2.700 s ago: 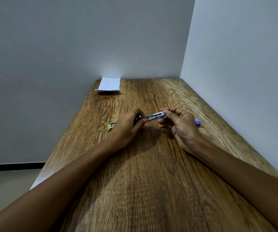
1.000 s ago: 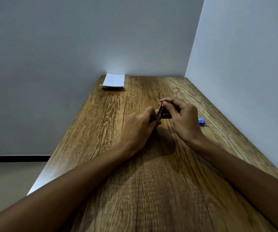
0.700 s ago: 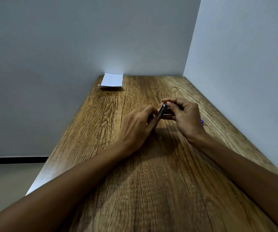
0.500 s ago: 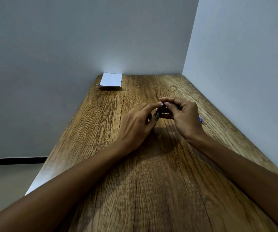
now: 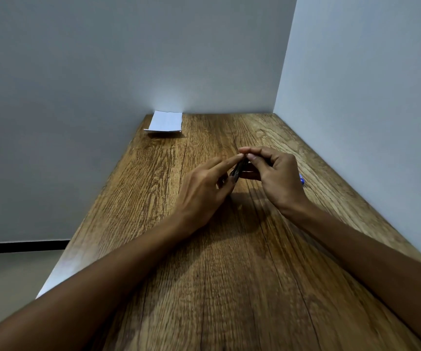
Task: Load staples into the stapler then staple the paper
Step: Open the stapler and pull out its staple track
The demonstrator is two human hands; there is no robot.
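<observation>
Both hands meet over the middle of the wooden table (image 5: 229, 287). Between them stands a small dark stapler (image 5: 238, 169), tilted nearly upright and mostly hidden by fingers. My right hand (image 5: 276, 177) grips it from the right, fingers curled around it. My left hand (image 5: 203, 188) touches it from the left, index fingertip on its upper end. The folded white paper (image 5: 166, 122) lies at the table's far left corner. No staples are visible; whether the stapler is open cannot be told.
A small blue object (image 5: 301, 179) peeks out on the table behind my right hand. Grey walls close off the far end and the right side. The table's left edge drops to the floor.
The stapler went from lying flat between my hands to standing nearly upright. My left index finger has stretched up to its top. A yellow-ended item seen left of my hand earlier is hidden now.
</observation>
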